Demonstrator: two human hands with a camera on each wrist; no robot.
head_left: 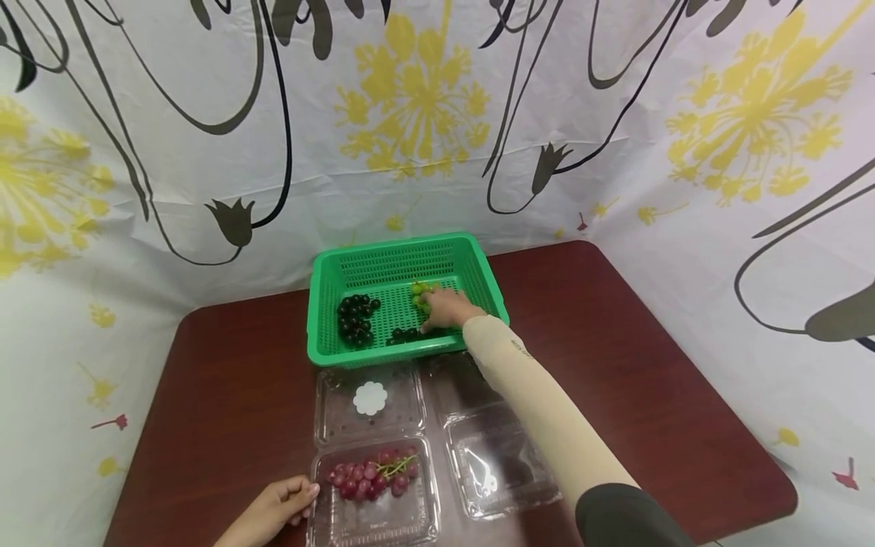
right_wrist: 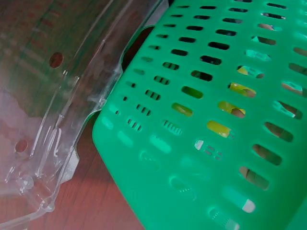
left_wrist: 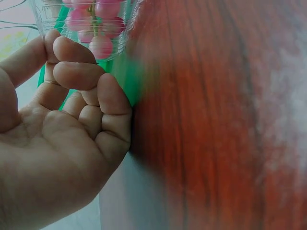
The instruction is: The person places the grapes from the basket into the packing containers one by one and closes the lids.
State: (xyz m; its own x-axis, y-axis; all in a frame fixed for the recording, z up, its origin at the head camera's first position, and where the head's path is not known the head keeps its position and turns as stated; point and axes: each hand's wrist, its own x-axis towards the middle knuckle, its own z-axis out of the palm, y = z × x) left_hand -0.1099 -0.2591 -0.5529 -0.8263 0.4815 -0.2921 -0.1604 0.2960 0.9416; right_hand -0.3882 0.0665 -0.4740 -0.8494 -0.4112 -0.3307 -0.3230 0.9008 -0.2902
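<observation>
My left hand (head_left: 279, 503) pinches the left edge of a clear plastic clamshell box (head_left: 369, 524) in the head view. Its thumb and index finger meet at the rim, with the other fingers curled. A bunch of red grapes (head_left: 369, 477) lies in that box. Reaching into a green plastic basket (head_left: 403, 355), my right hand (head_left: 447, 308) is at a bunch of green grapes (head_left: 418, 289), its thumb apart from the fingers. How firmly it holds them cannot be seen. Through the basket's slots in the right wrist view, parts of the green grapes (right_wrist: 218, 128) show.
Black grapes (head_left: 355, 319) lie at the basket's left, with more black grapes (head_left: 405, 335) near its front wall. The first box's lid (head_left: 335, 414) lies unfolded toward the basket. Another open clear box (head_left: 499, 463) sits beneath my right forearm. Everything stands on a dark red table (head_left: 232, 403).
</observation>
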